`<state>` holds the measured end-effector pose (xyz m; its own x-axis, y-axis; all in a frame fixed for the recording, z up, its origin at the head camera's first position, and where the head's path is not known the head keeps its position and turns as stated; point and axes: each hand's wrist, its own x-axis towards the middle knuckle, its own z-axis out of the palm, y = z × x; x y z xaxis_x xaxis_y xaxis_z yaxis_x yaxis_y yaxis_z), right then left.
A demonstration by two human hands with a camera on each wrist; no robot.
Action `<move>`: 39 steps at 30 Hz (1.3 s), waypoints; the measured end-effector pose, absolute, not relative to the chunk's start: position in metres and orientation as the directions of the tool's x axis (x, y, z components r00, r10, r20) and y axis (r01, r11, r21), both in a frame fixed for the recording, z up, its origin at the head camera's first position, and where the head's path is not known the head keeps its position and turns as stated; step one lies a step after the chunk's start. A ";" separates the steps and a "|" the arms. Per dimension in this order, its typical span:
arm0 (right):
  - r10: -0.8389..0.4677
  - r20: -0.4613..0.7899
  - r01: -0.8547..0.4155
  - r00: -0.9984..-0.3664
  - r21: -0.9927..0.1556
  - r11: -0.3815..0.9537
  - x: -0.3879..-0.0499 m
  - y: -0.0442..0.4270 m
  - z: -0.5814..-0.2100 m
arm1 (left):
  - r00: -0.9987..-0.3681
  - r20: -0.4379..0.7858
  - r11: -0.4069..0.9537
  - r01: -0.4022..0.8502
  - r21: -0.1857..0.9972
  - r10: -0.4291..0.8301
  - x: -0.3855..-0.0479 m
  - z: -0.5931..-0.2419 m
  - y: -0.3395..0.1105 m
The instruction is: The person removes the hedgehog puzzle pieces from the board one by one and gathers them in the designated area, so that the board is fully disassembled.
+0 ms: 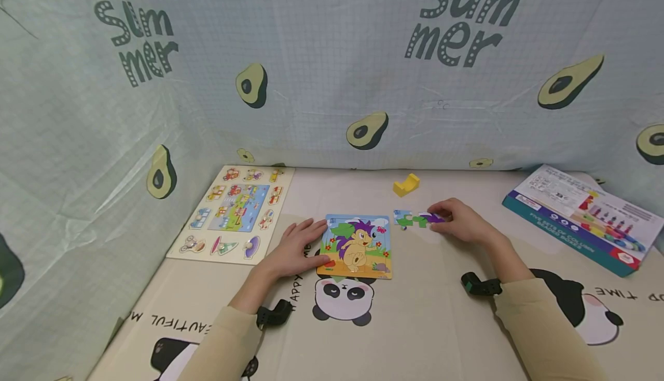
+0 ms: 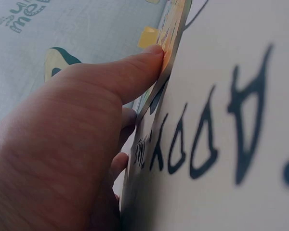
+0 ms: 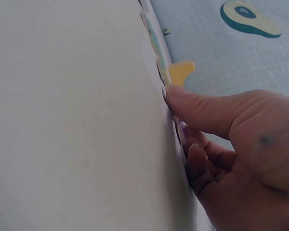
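A square hedgehog picture puzzle (image 1: 355, 247) lies flat on the tablecloth. My left hand (image 1: 299, 249) rests at its left edge, fingers extended and thumb touching the lower left border; the left wrist view shows that thumb (image 2: 130, 72) against the edge. To the right of the puzzle, several joined loose pieces (image 1: 410, 219) lie in a short row, blue and green at the left. My right hand (image 1: 461, 221) pinches the purple piece (image 1: 432, 218) at the row's right end between thumb and fingers. In the right wrist view the hand (image 3: 231, 139) partly hides that piece.
Behind the loose pieces stands a yellow curved block (image 1: 406, 185). A wooden vehicle board (image 1: 228, 215) lies at the left, and a teal-edged game box (image 1: 581, 217) at the right. A printed avocado curtain (image 1: 311, 81) hangs along the back.
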<state>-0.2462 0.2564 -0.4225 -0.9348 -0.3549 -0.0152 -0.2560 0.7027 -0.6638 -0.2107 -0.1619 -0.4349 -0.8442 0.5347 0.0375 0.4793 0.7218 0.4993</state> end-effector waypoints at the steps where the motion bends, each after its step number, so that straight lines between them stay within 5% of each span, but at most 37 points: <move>1: -0.355 -0.015 -0.257 -0.935 -0.663 0.703 -0.246 0.256 -0.422 | -0.844 0.039 0.721 0.480 0.500 0.535 -0.211 -0.435 -0.162; 39: -0.365 0.021 -0.256 -0.931 -0.749 0.611 -0.244 0.251 -0.407 | -0.845 0.029 0.724 0.475 0.501 0.535 -0.211 -0.435 -0.161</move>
<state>-0.2442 0.2506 -0.4070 -0.9310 -0.3645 0.0207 -0.2557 0.6106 -0.7495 -0.2108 -0.1613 -0.4349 -0.8445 0.5348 0.0289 0.4753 0.7235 0.5006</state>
